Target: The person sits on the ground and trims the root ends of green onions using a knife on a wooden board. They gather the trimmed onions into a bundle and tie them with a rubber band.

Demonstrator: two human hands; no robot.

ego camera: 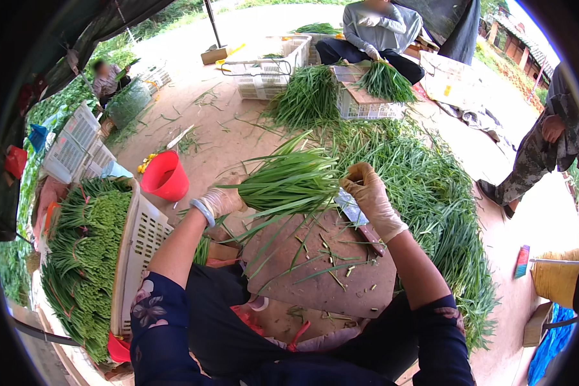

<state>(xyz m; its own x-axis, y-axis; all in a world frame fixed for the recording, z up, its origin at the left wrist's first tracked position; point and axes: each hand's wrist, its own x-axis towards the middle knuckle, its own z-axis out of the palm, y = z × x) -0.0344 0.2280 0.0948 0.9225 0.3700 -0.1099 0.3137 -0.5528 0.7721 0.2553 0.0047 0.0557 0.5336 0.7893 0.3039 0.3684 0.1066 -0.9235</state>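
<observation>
My left hand (224, 197), gloved and with a pale bangle at the wrist, is closed around one end of a bunch of long flat green leaves (292, 181), apparently garlic chives. The bunch points right, with some leaves drooping. At its right end is my gloved right hand (366, 193), fingers curled; whether a leaf is pinched in them cannot be made out. Below lies a brown cutting board (318, 284) scattered with short cut stem pieces. A cleaver (354, 212) with a dark wooden handle rests on the board's right side, partly under my right hand.
A white plastic crate (142, 241) of tied bundles stands at my left, near a red bucket (166, 176). Loose chives (429, 202) cover the floor at right. One person (376, 29) sits opposite, another (111, 79) far left; a person in camouflage trousers (535, 144) stands right.
</observation>
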